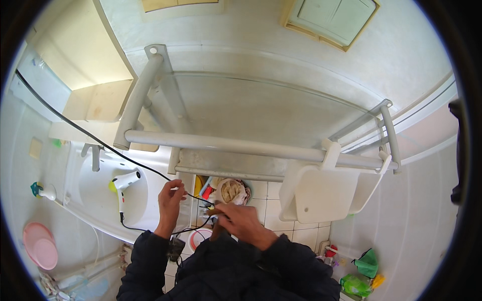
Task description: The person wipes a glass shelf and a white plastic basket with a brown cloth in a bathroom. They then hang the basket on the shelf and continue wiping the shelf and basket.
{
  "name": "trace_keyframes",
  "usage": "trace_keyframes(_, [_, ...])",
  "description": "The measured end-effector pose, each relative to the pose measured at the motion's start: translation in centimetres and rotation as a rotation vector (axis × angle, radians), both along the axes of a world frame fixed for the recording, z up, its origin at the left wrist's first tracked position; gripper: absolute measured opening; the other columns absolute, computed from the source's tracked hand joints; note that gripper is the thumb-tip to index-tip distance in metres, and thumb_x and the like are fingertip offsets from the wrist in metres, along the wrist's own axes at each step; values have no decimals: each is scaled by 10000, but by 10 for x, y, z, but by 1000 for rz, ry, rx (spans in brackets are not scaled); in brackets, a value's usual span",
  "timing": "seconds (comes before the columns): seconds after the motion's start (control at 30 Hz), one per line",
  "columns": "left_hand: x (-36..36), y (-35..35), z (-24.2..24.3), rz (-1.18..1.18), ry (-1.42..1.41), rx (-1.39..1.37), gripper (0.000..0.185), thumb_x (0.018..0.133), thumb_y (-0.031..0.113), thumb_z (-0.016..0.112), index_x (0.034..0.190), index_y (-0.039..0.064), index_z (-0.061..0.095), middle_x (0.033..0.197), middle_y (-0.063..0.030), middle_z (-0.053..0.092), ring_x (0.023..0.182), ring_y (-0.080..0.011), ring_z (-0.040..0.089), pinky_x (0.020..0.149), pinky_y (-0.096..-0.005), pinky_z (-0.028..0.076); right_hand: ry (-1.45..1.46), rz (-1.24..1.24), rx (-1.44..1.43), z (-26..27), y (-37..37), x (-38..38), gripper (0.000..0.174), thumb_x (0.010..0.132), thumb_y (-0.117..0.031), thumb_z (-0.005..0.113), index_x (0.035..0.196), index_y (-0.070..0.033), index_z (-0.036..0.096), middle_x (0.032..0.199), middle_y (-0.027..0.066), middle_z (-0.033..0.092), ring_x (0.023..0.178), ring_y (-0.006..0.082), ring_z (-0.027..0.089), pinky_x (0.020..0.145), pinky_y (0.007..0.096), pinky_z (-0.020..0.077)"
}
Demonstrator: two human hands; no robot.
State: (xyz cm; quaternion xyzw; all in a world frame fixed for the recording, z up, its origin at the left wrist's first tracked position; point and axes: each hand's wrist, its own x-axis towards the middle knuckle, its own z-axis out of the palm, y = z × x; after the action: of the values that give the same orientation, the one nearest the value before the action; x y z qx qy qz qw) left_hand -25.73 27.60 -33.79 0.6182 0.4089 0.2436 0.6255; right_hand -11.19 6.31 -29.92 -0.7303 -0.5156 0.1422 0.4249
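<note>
My left hand [171, 206] pinches a black power cable [105, 145] between thumb and fingers. From the upper left the cable runs down past the shelf frame, through this hand and on to my right hand [243, 222]. My right hand is closed around the brown handles of a hand tool [215, 230], which look like pliers; fingers hide most of it. The tool's front end is close to the cable, but I cannot tell whether it grips it. A white hair dryer [121, 188] lies in the washbasin [94, 199], its cord leading towards my left sleeve.
A glass shelf with a grey metal rail [233, 145] crosses above my hands. White plastic holders [325, 195] hang from its right end. Below stands a basin of cloths [233, 191] on the tiled floor [276, 210]. Pink bowls [40, 245] are at left, cleaning cloths [366, 263] at lower right.
</note>
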Motion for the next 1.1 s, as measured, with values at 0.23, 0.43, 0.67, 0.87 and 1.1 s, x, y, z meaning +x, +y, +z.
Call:
trace_keyframes(0.23, [-7,-17,56,3,-116,521,217,973,-68,659,1174,-7,711,1251,-141,687,990,-207,699,780,-315,579,-477,-402,63,68,-50,51,459,1015,-45,669,1463,2,583,1325,194,681,1171,324,670,1008,421,543])
trace_keyframes(0.43, [14,-15,78,-26,-72,902,286,914,-73,690,1189,-3,726,1282,-158,706,1119,-325,669,943,-384,552,314,-430,220,61,-47,63,411,1013,-29,648,1417,33,607,1269,211,680,1183,398,650,1043,491,518])
trace_keyframes(0.67, [28,-8,70,32,-67,871,237,877,-74,740,1101,6,747,1165,-133,734,1073,-330,677,920,-394,548,-725,-274,37,56,36,45,487,853,-55,716,1335,-9,664,1198,161,686,1174,361,648,1074,508,479])
trace_keyframes(0.87, [32,2,68,49,-130,746,141,922,-63,743,1059,-31,732,1228,-98,691,836,-160,699,710,-266,576,-690,-209,-173,47,11,59,466,865,-85,661,1328,-31,661,1245,166,678,1180,352,631,1067,523,453])
trace_keyframes(1.1, [36,11,59,70,-170,764,137,904,-63,771,1032,-25,742,1210,-101,691,849,-166,696,700,-265,583,-562,-308,113,55,9,70,281,892,-46,610,1167,-29,667,1216,201,657,1125,403,624,953,519,477])
